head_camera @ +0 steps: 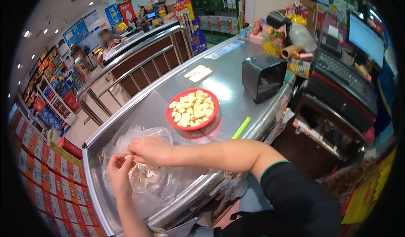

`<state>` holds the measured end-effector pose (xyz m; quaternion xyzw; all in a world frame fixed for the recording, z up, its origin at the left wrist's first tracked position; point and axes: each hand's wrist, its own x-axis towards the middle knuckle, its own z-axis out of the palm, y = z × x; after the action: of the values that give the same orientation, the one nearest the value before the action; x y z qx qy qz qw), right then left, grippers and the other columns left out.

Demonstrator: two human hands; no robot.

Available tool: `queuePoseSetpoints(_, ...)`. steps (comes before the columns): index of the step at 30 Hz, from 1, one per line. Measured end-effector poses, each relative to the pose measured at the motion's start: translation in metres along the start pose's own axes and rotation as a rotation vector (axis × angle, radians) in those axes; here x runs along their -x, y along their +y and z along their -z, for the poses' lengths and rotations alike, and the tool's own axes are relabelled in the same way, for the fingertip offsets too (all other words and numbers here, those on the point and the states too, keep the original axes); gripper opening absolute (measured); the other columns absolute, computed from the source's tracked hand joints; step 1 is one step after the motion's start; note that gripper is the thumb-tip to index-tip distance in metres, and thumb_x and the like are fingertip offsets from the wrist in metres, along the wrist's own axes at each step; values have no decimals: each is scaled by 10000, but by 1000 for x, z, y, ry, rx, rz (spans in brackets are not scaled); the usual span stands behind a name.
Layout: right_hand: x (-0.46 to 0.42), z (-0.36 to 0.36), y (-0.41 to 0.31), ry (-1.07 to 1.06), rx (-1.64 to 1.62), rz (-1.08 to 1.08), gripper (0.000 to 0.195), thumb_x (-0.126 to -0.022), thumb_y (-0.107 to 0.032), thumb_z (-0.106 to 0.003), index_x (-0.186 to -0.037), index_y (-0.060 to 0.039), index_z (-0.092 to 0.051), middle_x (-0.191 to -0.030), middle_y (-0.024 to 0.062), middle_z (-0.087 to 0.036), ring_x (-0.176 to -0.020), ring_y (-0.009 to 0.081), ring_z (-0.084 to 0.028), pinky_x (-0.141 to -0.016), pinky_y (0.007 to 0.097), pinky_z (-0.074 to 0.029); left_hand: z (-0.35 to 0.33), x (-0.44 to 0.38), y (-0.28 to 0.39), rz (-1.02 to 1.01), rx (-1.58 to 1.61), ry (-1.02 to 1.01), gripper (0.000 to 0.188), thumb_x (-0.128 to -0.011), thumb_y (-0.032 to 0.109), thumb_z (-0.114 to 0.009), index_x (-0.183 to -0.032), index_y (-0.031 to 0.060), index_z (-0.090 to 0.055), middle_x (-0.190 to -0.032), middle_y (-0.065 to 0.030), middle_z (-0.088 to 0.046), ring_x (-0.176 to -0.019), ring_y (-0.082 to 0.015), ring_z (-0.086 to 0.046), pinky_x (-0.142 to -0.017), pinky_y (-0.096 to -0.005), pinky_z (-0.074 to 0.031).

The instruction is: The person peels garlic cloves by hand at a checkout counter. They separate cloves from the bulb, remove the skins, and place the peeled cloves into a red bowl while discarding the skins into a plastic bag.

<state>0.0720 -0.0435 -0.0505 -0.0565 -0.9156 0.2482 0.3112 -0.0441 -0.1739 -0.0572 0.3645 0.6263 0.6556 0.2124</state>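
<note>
My left hand [119,165] holds a garlic clove [128,157] between thumb and fingertips. My right hand [148,149] meets it from above, its fingers pinched at the same clove. Both are over a clear plastic bag [158,189], where papery garlic skins and pieces [144,173] lie. Up and to the right of the bag, a round red plastic basket [192,128] full of peeled garlic cloves [191,109] rests on the metal checkout counter [227,60]. A bright green stick-like object [241,128], perhaps a knife handle, lies close to my right forearm, partly hidden by it.
A black box-like scanner [264,77] stands on the counter, with candy packs [273,44] behind it. At right are a keyboard [345,75] and a monitor [366,39]. A metal railing [136,66] runs beyond the counter. Stacked cartons [53,173] line the left. A person [107,42] is far off.
</note>
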Motion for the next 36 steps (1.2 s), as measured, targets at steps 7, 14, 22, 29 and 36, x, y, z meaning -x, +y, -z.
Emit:
queuePoseSetpoints(7,-1,-1,-1,33,-35,-3,142,-749,-195,-631,-790,-68,-581,-820,106,-622,-757,326,-621,-638,428,-484,1,1,2,-41,-39,-42,109,-840,43,-649,-847,20,-543,-791,-47,-606,-677,-97,-569,-651,-222,-480)
queuePoseSetpoints(14,-1,2,2,23,-80,36,152,-727,-204,-638,-758,-60,-601,-767,119,-644,-746,320,-636,-632,423,-488,-2,2,1,-27,-17,-54,104,-847,50,-645,-852,19,-546,-788,-50,-612,-676,-102,-582,-656,-221,-488)
queuePoseSetpoints(22,-2,6,3,-36,-23,59,167,-764,-206,-635,-813,-49,-600,-863,111,-613,-798,337,-613,-658,439,-496,-1,2,6,-29,-20,-15,104,-839,35,-646,-848,19,-544,-780,-51,-617,-653,-103,-584,-629,-218,-488)
queuePoseSetpoints(29,-1,0,7,-25,-9,95,173,-761,-212,-641,-824,-55,-606,-859,109,-614,-792,337,-617,-657,442,-495,-2,2,2,-40,-35,-46,114,-835,46,-657,-850,20,-547,-788,-51,-621,-661,-98,-586,-638,-218,-491)
queuePoseSetpoints(36,-1,6,1,-76,7,81,176,-763,-239,-638,-854,-89,-621,-863,98,-618,-813,327,-620,-671,441,-491,-2,4,3,-37,-74,-57,128,-840,70,-663,-841,15,-547,-801,-58,-626,-678,-101,-589,-670,-234,-501)
